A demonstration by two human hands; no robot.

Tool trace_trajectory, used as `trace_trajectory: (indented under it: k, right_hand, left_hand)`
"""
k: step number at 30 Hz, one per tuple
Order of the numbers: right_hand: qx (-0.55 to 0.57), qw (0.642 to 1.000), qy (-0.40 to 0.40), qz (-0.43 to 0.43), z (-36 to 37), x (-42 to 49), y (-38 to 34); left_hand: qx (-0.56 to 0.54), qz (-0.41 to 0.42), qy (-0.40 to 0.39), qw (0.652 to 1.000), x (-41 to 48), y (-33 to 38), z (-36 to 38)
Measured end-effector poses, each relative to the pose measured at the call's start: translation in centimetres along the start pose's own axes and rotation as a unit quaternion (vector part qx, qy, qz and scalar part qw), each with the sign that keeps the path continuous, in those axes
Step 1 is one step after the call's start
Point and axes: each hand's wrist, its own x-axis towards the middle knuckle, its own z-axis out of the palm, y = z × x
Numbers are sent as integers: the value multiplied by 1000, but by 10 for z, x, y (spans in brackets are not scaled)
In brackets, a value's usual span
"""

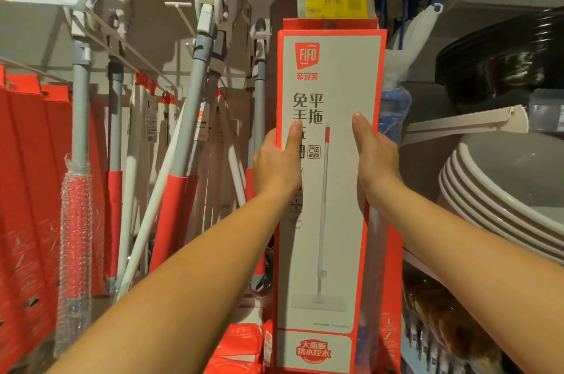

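The left forearm [183, 267] and right forearm [473, 242] reach up from the bottom corners of the view, converging on a tall mop box [331, 84]. The left hand [276, 164] grips the box's left edge and the right hand [377, 154] grips its right edge, at about the same height. Both thumbs lie flat on the printed front, while the fingers wrap behind and are hidden. The 2 hands are held apart by the width of the box.

The box stands upright, with its long axis vertical and its white, red-bordered front facing the camera. The logo end points up and the red round badge is at the bottom. The mop pictured on the front runs the same way, with the handle up and the head down. The box sits in the centre of the shelf display, its top just under a yellow price tag [335, 3] reading 49.90.

To the left, hanging mops [201, 68] with grey poles slant downward, next to a bubble-wrapped handle [74, 221] and a row of red boxes [27, 145]. On the right is a stack of grey basins [503, 190], with black basins [500, 62] above it.
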Motion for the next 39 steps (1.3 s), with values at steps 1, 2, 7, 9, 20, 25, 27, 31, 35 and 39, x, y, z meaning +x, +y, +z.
trace_trajectory:
  k: [1,2,7,9,20,25,27,31,35,39]
  right_hand:
    - [2,1000,-1,0,-1,0,-1]
    - [3,1000,-1,-2,-1,0,-2]
    - [21,1000,-6,3,-7,2,-7]
    - [18,1000,-14,2,-12,2,-8]
    - [65,996,-33,53,-16,4,-9]
    - [82,994,-13,71,-8,9,6]
    - [71,994,-13,79,-7,10,9]
    - [38,996,-29,74,-7,8,3]
    - [0,995,-39,91,-6,25,13]
    - [-35,994,-52,85,7,38,32]
  left_hand:
    - [0,0,0,1000,0,1,0]
    - [-1,-1,0,1000,0,1,1]
    - [-2,-6,6,1000,0,2,7]
    - [2,-11,13,1000,-1,1,11]
    - [42,-55,2,998,-6,8,13]
    - [59,-54,-6,997,-4,-1,10]
    - [63,-50,-8,997,-2,-4,10]
    - [59,-50,-6,997,4,-12,17]
    - [57,-67,12,996,10,-23,27]
    - [72,-73,30,994,18,-43,34]
